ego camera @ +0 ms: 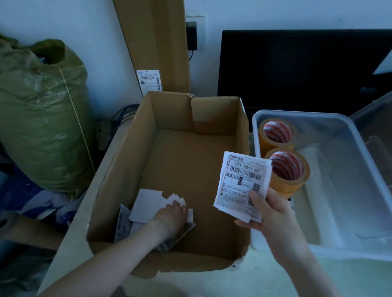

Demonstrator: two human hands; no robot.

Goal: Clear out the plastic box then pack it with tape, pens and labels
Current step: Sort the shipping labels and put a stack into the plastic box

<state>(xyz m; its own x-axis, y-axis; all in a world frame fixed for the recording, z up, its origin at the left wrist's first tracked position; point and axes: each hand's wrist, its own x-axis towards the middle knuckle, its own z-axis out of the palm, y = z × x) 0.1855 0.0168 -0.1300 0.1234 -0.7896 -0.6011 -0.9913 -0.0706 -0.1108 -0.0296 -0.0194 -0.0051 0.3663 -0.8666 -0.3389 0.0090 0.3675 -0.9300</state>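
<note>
Right hand (272,209) pinches label stack (243,185), held above carton (124,164) edge. Left hand (172,215) down in carton, fingers on loose labels (145,205); grip unclear. Box (356,191) just right, two tape rolls (285,168) inside. Step: gathering labels. Next likely: lift remainder, drop in box.

Right hand (272,209) holding small stack of printed labels (243,185) above cardboard box (123,176), left hand (172,215) on loose labels (147,205) inside it, two tape rolls (285,168) in clear plastic box (361,250) on counter (297,282)
</note>
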